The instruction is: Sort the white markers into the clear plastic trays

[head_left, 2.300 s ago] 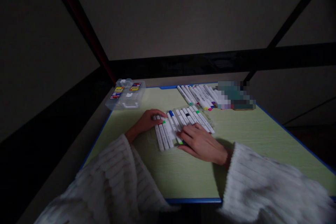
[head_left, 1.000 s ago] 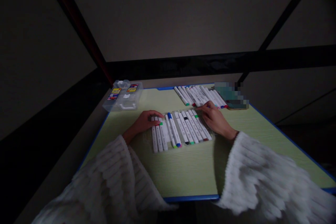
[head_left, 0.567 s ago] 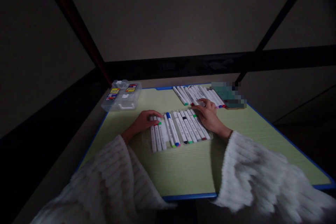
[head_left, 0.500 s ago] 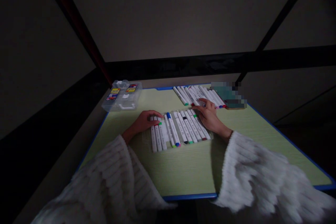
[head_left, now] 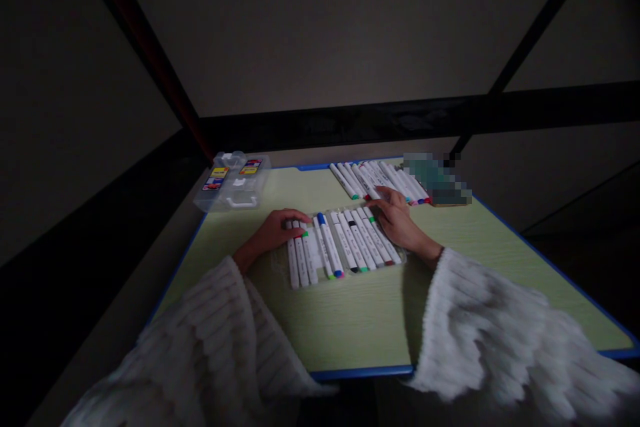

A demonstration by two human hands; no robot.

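- Dim wall (head_left: 320, 33) beyond our pale green tabletop (head_left: 360, 327).
- White markers (head_left: 345, 247) lie in a clear holder (head_left: 315, 250) mid-table.
- Our left hand (head_left: 273, 233) curls half open over the leftmost ones.
- Our right hand (head_left: 400, 221), half open, is at the holder's far right.
- We cannot tell if either grips anything.
- Loose markers (head_left: 373, 177) lie far right, a clear case (head_left: 239, 188) far left.

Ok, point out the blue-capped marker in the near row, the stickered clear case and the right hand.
Blue-capped marker (head_left: 331, 245): head view, middle of its barrel.
Stickered clear case (head_left: 233, 185): head view, middle of its upper face.
Right hand (head_left: 399, 221): head view, back of the hand.
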